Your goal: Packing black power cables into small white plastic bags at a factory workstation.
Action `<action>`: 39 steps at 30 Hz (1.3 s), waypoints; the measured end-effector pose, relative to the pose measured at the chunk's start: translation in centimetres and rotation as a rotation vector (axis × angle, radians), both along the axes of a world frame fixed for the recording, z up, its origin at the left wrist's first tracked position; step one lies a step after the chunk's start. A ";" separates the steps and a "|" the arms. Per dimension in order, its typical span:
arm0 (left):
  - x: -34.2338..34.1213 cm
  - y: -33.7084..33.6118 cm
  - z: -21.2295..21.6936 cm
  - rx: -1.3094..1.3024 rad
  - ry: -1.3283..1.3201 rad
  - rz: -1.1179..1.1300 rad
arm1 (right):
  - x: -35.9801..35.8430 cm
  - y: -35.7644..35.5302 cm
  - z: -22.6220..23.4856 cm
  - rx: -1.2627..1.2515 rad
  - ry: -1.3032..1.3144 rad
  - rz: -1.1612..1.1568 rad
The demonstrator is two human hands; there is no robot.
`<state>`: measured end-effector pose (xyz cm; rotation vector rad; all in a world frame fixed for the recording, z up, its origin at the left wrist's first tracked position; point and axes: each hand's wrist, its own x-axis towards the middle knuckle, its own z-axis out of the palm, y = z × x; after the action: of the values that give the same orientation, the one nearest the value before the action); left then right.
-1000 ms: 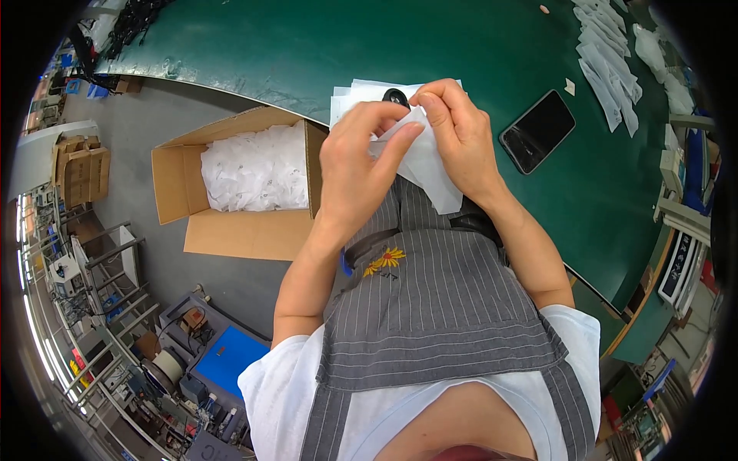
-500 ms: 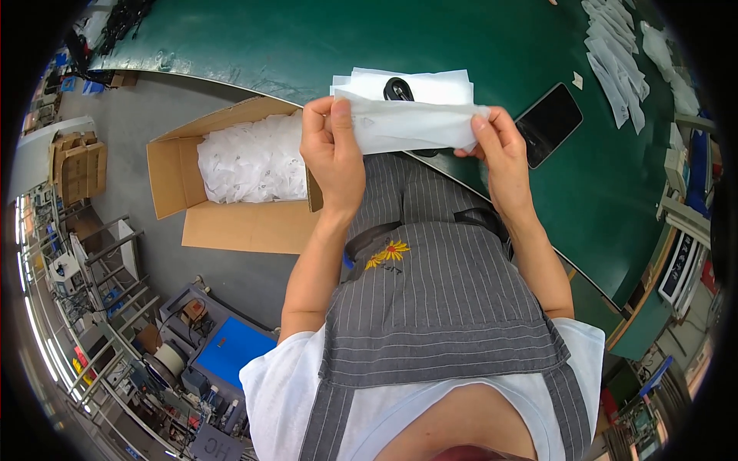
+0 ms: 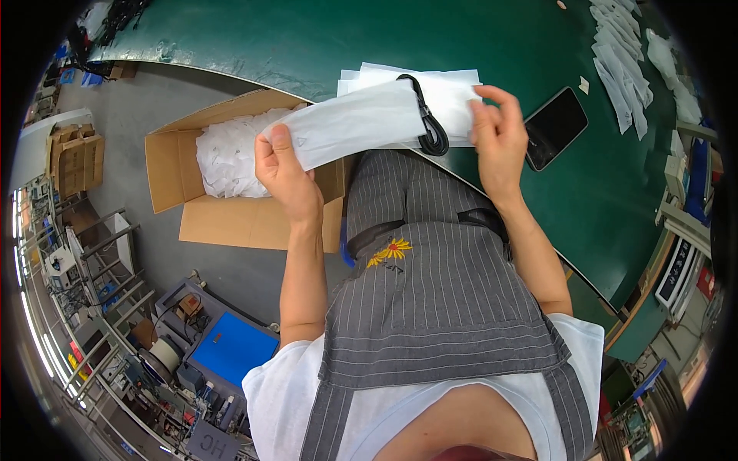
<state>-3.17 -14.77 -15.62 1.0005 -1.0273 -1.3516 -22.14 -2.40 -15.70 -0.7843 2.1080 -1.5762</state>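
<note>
Head view: a green surface [image 3: 269, 42] fills the far side; an open cardboard box [image 3: 234, 225] stands left. At the surface's near edge lies a white stack [image 3: 455, 98]; before it, the left hand [image 3: 292, 177] pinches a white sleeve's [image 3: 357, 119] left end. The right hand [image 3: 500, 142], thumb and forefinger parted, is at the stack's right end. A coiled black cable [image 3: 433, 132] adjoins the sleeve's right end.

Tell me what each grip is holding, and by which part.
Left grip: a frosted white bag, pinched at its left end. Right grip: nothing visibly held; it is at the right edge of the white stack.
</note>
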 end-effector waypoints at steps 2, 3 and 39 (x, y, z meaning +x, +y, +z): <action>0.3 -0.1 0.1 -0.016 0.002 -0.089 | 0.8 -0.8 0.4 0.099 0.345 0.227; -0.1 -0.1 0.4 -0.019 0.005 -0.089 | 1.1 -1.0 0.4 0.161 0.523 0.291; 9.7 -7.8 -26.2 -0.051 -1.580 -0.235 | 0.9 -2.5 2.6 0.529 0.614 0.216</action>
<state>6.57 -22.52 -41.84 1.9827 -2.3232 -0.4539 -21.19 -4.93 -13.07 -1.3473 2.5661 -0.6452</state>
